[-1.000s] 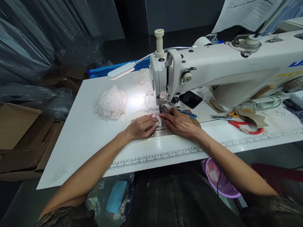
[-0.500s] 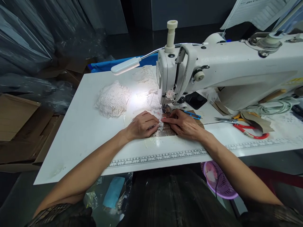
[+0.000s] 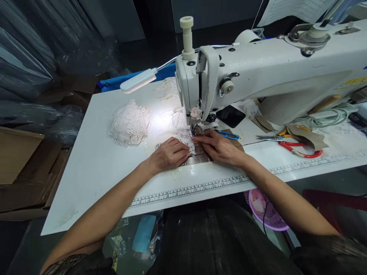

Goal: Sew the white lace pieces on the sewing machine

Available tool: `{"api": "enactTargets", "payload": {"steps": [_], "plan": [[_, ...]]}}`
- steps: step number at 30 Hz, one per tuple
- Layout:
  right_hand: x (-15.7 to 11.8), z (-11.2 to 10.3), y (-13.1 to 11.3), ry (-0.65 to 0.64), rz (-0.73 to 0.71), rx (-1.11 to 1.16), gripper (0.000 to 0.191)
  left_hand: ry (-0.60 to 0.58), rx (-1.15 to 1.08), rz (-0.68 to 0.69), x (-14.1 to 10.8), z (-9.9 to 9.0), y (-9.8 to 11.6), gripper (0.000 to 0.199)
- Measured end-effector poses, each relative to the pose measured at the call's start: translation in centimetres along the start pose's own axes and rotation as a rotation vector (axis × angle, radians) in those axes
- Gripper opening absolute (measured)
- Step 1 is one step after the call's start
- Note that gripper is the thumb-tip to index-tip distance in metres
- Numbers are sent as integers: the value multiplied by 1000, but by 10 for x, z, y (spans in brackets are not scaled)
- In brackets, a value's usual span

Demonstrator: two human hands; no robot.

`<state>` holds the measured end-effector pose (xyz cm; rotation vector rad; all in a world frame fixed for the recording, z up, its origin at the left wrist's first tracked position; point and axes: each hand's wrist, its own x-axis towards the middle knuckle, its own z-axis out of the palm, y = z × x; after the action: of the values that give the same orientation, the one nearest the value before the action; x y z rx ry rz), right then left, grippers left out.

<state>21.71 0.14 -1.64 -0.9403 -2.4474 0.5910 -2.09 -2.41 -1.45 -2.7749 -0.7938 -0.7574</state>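
Note:
A white sewing machine [image 3: 249,65] stands over the table, its presser foot [image 3: 192,131] lowered near a strip of white lace [image 3: 191,147]. My left hand [image 3: 171,154] is closed, its curled fingers gripping the lace just left of the foot. From the right, my right hand [image 3: 220,148] has its fingers bent together, the index fingertip pressing the lace edge beside a small red mark close to the foot. Under both hands lies a brown plate [image 3: 206,156] with loose threads. Blue thread snips [image 3: 228,134] rest just behind my right hand.
A heap of white lace [image 3: 130,123] sits to the left, under a lamp [image 3: 139,80]. On the right are red-handled scissors [image 3: 298,147] and a black phone [image 3: 231,115]. A ruler tape [image 3: 189,192] runs along the table's front edge. A purple basket [image 3: 271,214] is below.
The camera view has shifted, so the machine and table appear farther left. My right index fingertip is slightly nearer the presser foot. Both hands remain at the lace.

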Motion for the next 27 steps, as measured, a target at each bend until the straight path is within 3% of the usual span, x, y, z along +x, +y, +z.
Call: {"api": "enactTargets", "payload": {"steps": [9, 14, 23, 27], "plan": [[-2, -1, 3, 11, -4, 128, 41, 32, -2, -11, 0, 2, 0, 6], [-3, -2, -2, -84, -124, 23, 39, 52, -3, 7, 1, 1, 0, 4], [-3, -1, -5, -101, -153, -100, 39, 35, 59, -15, -1, 0, 2, 3], [-4, 0, -3, -83, -155, -104, 36, 54, 16, -37, -2, -3, -5, 23]]}}
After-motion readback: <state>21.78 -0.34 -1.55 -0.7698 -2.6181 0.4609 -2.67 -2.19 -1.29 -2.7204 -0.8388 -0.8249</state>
